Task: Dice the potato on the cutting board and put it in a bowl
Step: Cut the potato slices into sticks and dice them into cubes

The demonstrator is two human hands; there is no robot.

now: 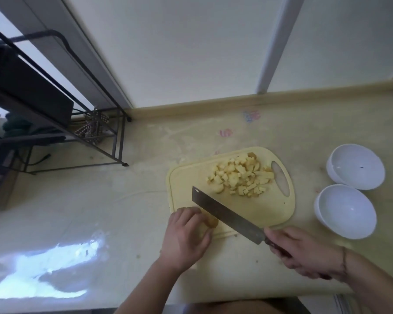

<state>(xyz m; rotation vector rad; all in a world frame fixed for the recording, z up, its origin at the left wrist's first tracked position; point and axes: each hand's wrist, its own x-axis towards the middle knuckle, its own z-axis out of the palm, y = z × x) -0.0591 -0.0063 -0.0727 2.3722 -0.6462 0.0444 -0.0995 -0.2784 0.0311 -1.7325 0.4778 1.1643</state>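
Pinning potato piece (210,219) under left hand (186,236) fingers (188,215), right hand (304,252) gripping cleaver (225,214)

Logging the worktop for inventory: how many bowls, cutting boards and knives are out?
Bowls: 2, far and near, both white
Cutting board: 1
Knife: 1, in the right hand
Total: 4

Left hand (186,236) curled, fingers pressed down; right hand (304,252) in a closed grip.
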